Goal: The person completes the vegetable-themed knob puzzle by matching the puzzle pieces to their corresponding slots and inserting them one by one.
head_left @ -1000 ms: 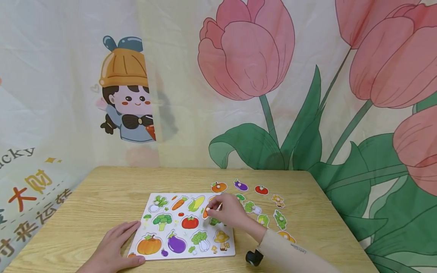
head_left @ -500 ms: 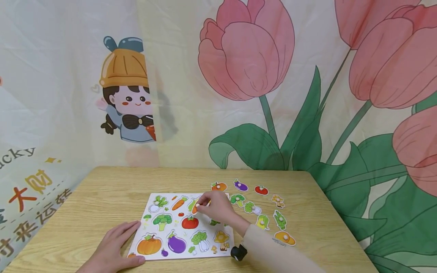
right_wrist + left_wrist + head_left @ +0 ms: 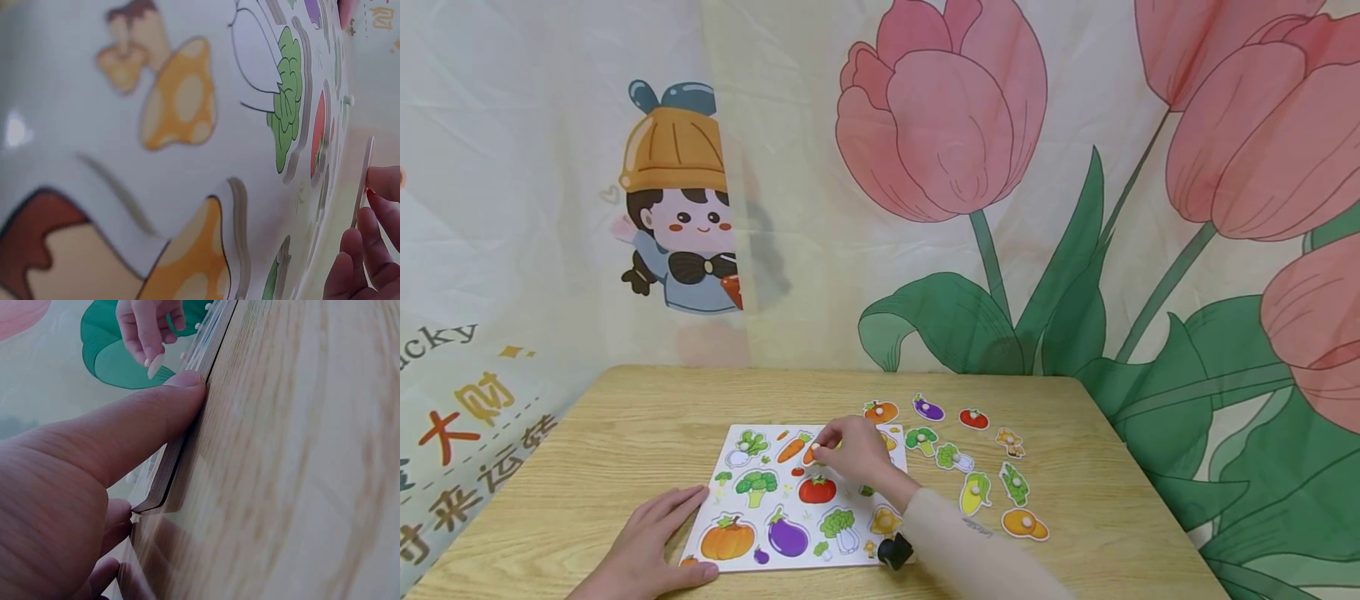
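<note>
Pinching an orange puzzle piece (image 3: pixel 808 456), the right hand (image 3: pixel 854 451) hovers; backdrop lettering (image 3: pixel 484 402) reads "大财".

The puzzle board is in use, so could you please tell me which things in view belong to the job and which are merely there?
Belong to the job:
puzzle board
orange piece, pinched by the right hand
loose puzzle pieces
left hand, touching the board's edge

Apparently merely there:
flowered curtain
black device by the right sleeve
table, just a support
</note>
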The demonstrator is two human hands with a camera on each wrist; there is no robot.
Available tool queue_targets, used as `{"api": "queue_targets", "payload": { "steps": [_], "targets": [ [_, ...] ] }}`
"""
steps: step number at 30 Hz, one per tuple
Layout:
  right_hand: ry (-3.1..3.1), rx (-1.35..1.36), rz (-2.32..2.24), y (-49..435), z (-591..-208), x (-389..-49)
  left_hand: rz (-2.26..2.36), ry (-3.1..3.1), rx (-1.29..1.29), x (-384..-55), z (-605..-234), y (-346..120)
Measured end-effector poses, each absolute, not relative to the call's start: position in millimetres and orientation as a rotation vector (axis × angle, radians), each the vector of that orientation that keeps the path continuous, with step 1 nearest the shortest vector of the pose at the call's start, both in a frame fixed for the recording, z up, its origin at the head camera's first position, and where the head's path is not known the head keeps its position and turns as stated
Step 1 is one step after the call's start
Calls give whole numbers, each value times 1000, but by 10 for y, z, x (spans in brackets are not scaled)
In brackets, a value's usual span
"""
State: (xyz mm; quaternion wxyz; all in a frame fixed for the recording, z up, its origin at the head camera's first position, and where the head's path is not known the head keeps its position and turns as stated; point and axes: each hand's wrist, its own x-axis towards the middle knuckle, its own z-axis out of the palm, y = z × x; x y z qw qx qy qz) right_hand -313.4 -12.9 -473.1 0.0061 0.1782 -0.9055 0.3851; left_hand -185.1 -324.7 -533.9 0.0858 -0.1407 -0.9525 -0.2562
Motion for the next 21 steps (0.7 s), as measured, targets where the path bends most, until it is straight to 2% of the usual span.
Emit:
{"api": "queue_targets", "payload": {
  "steps": [21],
  "targets": [
    [-2852, 406, 1291, -475, -4809, -3270, -784, -2857, -407, -1847, -5315, -3244]
  ]
}}
